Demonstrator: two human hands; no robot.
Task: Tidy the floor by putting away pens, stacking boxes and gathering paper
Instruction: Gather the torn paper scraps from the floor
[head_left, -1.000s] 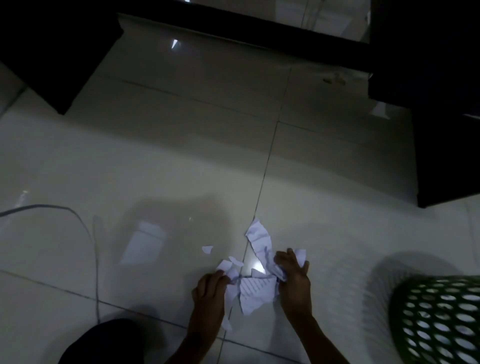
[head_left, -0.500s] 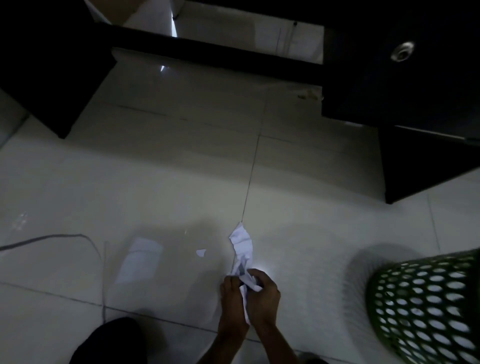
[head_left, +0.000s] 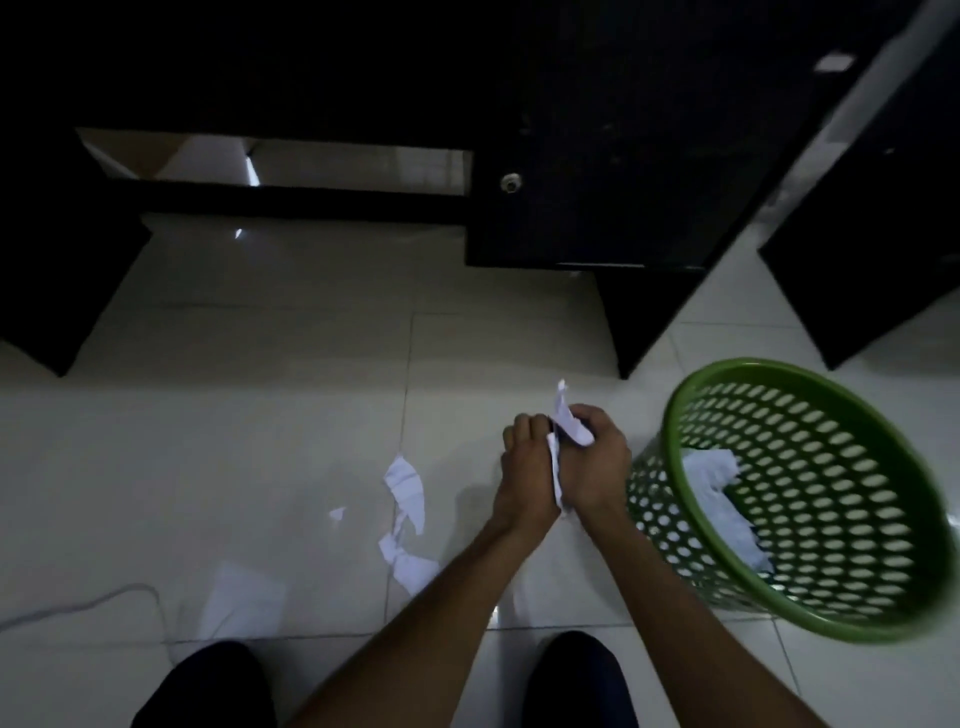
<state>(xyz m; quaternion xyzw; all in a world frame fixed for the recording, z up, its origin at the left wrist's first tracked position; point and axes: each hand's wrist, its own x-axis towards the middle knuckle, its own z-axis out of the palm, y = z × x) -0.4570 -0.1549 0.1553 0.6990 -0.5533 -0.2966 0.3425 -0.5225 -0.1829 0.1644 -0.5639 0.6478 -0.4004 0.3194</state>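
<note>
Both grips are closed together on one bundle of torn white paper (head_left: 569, 423): we see the left grip (head_left: 527, 462) and the right grip (head_left: 597, 462) with fingers curled around it, knuckles almost touching. One end of the paper sticks up above the fingers and a thin strip hangs down between the wrists. The bundle is held above the floor (head_left: 260, 415), just beside the green basket (head_left: 857, 631). This basket is tilted toward us, and more white paper (head_left: 717, 478) lies inside it. On the tiles to the left of the grips several torn scraps (head_left: 405, 486) lie loose. Farther left we see a thin cable (head_left: 78, 605). Behind everything stands a dark cabinet (head_left: 597, 156).
</note>
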